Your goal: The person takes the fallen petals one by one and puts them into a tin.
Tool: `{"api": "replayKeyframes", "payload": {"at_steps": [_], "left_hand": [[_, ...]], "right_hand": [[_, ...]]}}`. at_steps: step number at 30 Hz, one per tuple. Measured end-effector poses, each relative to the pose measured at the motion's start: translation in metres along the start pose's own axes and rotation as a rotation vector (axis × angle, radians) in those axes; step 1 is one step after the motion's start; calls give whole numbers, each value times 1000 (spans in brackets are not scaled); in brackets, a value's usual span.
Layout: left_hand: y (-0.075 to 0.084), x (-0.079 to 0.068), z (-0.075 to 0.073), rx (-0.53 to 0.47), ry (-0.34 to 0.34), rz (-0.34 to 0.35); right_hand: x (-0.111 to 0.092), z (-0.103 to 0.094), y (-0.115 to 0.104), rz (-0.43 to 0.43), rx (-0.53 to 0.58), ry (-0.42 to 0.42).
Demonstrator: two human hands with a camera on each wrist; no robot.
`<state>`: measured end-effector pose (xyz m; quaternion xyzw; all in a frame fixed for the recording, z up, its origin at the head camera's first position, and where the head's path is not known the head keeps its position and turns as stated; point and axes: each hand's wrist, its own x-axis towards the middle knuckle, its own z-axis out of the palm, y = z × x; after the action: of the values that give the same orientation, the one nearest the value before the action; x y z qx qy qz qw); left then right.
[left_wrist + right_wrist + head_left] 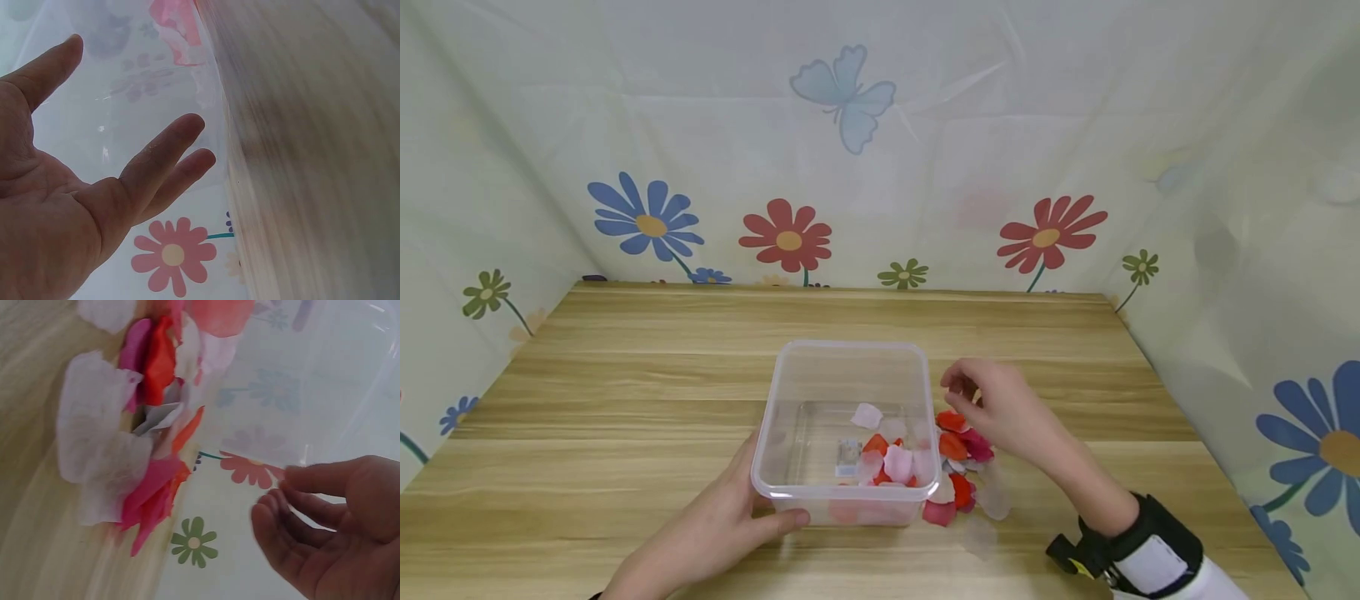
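A clear plastic box [842, 493] stands on the wooden table, with pink, red and white petals [898, 463] inside. My left hand [722, 518] rests against the box's near left corner, its thumb on the front wall. Seen from the left wrist, that hand's fingers are spread and fairly straight beside the clear wall. My right hand [1003, 408] hovers at the box's right, above a pile of loose petals [953, 448]. Its fingers [269, 534] are loosely bent with the thumb close to them, and no petal shows in them.
The loose pile lies along the box's right wall, with pale petals [995, 500] at its outer side. Behind the wooden table [685, 333] hangs a white sheet [925, 158] printed with flowers and a butterfly. More of this sheet closes off both sides.
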<state>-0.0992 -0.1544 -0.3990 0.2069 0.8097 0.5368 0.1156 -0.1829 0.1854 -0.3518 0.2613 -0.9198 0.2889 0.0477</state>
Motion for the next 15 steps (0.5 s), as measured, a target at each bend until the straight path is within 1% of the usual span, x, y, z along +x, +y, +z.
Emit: {"api": "replayKeyframes", "payload": {"at_steps": [3, 6, 8, 15], "left_hand": [[0, 0, 0, 2, 1, -1], [0, 0, 0, 7, 3, -1], [0, 0, 0, 12, 5, -1], [-1, 0, 0, 19, 5, 6]], "right_hand": [[-1, 5, 7, 75, -34, -133], [-2, 9, 10, 124, -47, -223], [-3, 12, 12, 143, -51, -255], [-5, 20, 18, 165, -40, -312]]}}
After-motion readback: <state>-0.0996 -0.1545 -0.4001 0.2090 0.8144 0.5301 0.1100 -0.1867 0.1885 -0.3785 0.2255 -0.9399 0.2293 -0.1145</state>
